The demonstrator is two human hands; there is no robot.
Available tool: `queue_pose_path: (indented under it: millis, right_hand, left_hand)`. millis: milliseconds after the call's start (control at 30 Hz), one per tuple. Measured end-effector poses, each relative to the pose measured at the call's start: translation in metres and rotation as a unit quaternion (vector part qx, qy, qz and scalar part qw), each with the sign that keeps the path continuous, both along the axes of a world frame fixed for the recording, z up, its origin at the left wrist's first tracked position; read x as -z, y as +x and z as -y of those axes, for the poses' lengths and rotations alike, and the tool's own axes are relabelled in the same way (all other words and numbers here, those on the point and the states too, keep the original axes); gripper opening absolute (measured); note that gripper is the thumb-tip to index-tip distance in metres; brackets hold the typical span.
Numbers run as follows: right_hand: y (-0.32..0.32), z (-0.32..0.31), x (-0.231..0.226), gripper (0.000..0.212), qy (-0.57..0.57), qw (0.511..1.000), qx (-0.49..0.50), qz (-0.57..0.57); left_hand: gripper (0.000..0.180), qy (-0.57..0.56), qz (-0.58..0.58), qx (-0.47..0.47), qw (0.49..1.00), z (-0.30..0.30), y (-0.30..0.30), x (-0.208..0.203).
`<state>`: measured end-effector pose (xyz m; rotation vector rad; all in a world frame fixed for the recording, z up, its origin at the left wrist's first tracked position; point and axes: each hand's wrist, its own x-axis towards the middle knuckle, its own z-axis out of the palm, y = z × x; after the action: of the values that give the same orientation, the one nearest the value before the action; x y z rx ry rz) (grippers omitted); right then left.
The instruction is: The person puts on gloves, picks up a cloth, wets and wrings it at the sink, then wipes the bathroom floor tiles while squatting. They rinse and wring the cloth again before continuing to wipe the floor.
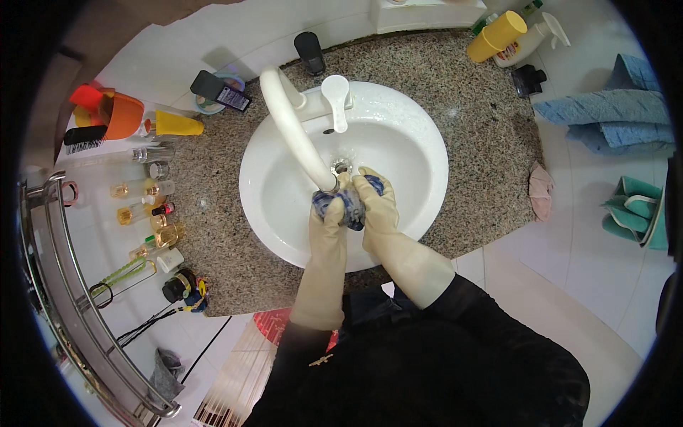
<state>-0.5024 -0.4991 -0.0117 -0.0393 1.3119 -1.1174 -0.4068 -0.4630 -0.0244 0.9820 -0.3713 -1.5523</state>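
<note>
Cream rubber gloves cover both my hands over the white oval sink point(250, 178). My left hand point(328, 222) and my right hand point(378, 208) are closed on a wet, bunched cloth point(351, 206), blue with pale patches. Whether it is a garment or a rag, I cannot tell. The curved white faucet point(293, 139) ends right above the cloth, next to my left hand. Its white lever handle point(335, 99) stands behind the spout. Beyond my fingers the drain point(341, 166) shows at the bottom of the basin.
Around the sink runs a speckled granite counter point(491, 135). Several small bottles point(146, 188) line its left side, near a metal rack point(67, 249). A yellow bottle point(498, 35) and a white spray bottle point(530, 43) stand back right. Blue towels point(612, 110) hang at the right.
</note>
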Motion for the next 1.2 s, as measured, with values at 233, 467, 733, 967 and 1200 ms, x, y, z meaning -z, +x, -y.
queue_pose_path:
  millis: [233,467,733,967,1200]
  right_hand:
    - [0.004,-0.001,-0.030,0.023,-0.390,0.825,-0.229,-0.338]
    - [0.008,0.005,-0.027,0.007,-0.573,0.723,-0.288,-0.259]
    - [0.009,0.000,-0.011,0.011,-0.560,0.735,-0.329,-0.195]
    - [-0.016,-0.023,0.045,0.069,-0.097,0.981,-0.167,-0.006]
    - [-0.030,-0.035,0.053,0.064,0.109,0.829,-0.050,0.546]
  left_hand:
    - [0.024,0.103,-0.232,-0.078,0.964,-0.002,0.011,-0.039]
    - [0.025,-0.072,0.257,-0.005,0.964,0.008,0.012,-0.043]
    - [0.020,-0.006,0.120,-0.013,0.993,-0.015,0.055,0.062]
    - [0.026,0.050,0.200,0.013,0.978,0.016,0.042,-0.008]
    - [0.044,-0.445,0.457,0.344,0.689,0.046,0.052,-0.071]
